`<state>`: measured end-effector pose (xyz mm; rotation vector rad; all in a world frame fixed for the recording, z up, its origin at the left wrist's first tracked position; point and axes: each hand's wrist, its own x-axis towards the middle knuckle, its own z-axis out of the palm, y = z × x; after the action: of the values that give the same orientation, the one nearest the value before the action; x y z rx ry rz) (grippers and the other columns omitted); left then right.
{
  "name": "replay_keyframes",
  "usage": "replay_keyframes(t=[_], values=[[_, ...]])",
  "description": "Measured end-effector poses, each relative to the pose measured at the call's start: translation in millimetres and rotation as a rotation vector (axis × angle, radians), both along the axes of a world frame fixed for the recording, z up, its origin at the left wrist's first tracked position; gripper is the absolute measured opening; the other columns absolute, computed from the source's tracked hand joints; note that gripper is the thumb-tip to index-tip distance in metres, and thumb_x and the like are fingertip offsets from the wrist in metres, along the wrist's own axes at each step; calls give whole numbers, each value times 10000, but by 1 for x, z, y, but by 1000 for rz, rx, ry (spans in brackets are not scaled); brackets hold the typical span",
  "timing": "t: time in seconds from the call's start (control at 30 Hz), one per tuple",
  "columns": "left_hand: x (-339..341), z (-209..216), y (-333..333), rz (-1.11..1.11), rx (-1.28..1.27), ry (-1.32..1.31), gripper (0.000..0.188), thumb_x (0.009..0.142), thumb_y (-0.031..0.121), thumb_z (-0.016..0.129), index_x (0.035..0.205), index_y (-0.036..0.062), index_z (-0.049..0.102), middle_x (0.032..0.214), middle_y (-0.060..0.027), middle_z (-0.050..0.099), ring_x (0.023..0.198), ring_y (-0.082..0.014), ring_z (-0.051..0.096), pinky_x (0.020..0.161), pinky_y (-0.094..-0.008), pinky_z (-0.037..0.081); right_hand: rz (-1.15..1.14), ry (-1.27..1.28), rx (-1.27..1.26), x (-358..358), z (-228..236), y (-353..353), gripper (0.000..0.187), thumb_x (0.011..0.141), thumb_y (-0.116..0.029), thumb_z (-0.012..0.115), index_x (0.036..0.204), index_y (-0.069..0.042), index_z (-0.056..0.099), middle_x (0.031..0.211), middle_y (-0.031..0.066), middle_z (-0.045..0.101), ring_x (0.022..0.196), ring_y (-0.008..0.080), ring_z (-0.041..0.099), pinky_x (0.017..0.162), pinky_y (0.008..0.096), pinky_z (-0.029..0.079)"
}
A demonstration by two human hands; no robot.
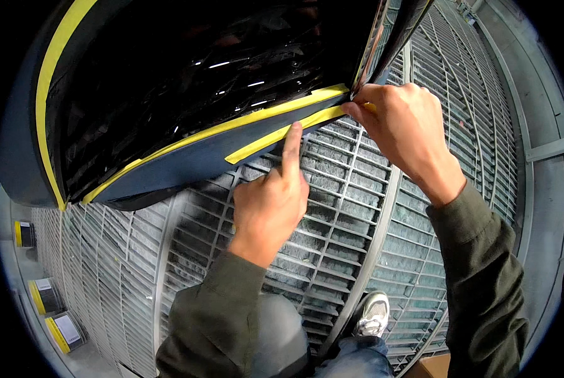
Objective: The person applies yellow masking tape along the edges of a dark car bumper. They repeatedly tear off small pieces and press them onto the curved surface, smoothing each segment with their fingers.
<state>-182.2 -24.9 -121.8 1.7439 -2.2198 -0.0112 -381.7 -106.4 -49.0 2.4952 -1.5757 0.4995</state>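
Note:
A strip of yellow masking tape (pixel 256 145) lies along the lower edge of a dark blue panel (pixel 168 165) that looks like vehicle bodywork. My left hand (pixel 270 201) presses this strip with its outstretched index finger, the other fingers curled and holding nothing. At the strip's right end, my right hand (pixel 405 120) is closed in a pinch on the tape, and a short yellow end shows beside the fingers. Above it, a longer yellow tape line (pixel 212 130) follows the border between the blue panel and a glossy black surface (pixel 193 69).
More yellow tape (pixel 44 94) runs up the panel's left side. A shiny upright edge (pixel 373 44) rises by my right hand. Below is a metal floor grating (pixel 332 214), with my shoe (pixel 373 313) on it. Three yellow-and-black containers (pixel 66 331) stand at left.

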Motion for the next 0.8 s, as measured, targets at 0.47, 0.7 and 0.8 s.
replay_keyframes(t=[0.47,0.7,0.8], values=[[21,-1,5,-54,-68,-22,745,857,135,675,1536,87,372,558,-49,546,449,-220,576,489,-348,504,32,32,-15,1,8,1,205,869,-295,713,805,-102,737,609,96,649,588,297,675,567,401,537],[15,1,0,-53,-72,1,745,858,164,675,1527,66,363,512,-53,565,422,-236,591,471,-361,518,-37,23,1,7,-3,-2,226,843,-287,730,743,-84,724,608,127,647,579,317,674,563,419,538],[4,-2,-6,-80,-60,44,753,862,171,669,1533,63,344,503,-67,578,409,-248,592,458,-376,519,-66,38,4,4,-3,-2,237,838,-288,733,729,-78,719,603,133,644,577,318,673,561,417,536]])
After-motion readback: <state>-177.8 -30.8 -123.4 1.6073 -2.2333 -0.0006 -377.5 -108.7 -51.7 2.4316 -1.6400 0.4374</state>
